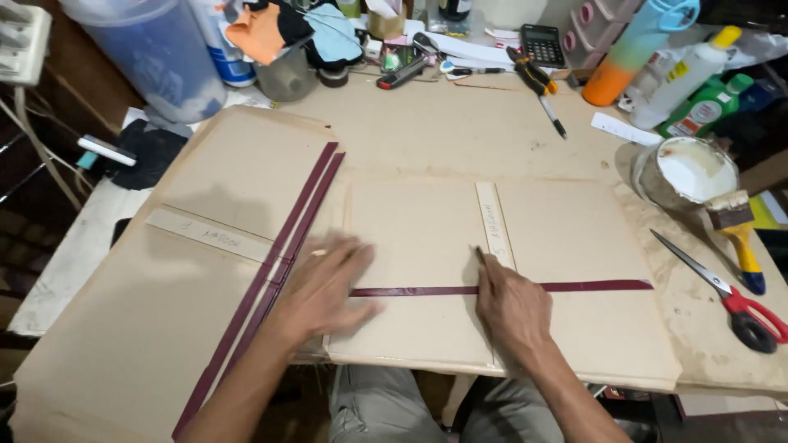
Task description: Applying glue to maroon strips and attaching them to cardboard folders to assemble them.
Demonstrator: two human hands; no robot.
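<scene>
While my left hand lies flat and blurred, fingers spread, on the tan cardboard sheet, my right hand pinches a thin wooden stick over the long maroon leather strip running left-right between both hands. I judge it's the pressing-down step; next needs steady strokes rightward.

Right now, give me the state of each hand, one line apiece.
Left hand: open, blurred, flat on the cardboard sheet at the maroon strip's end.
Right hand: closed on a thin stick, pressing the strip.
</scene>
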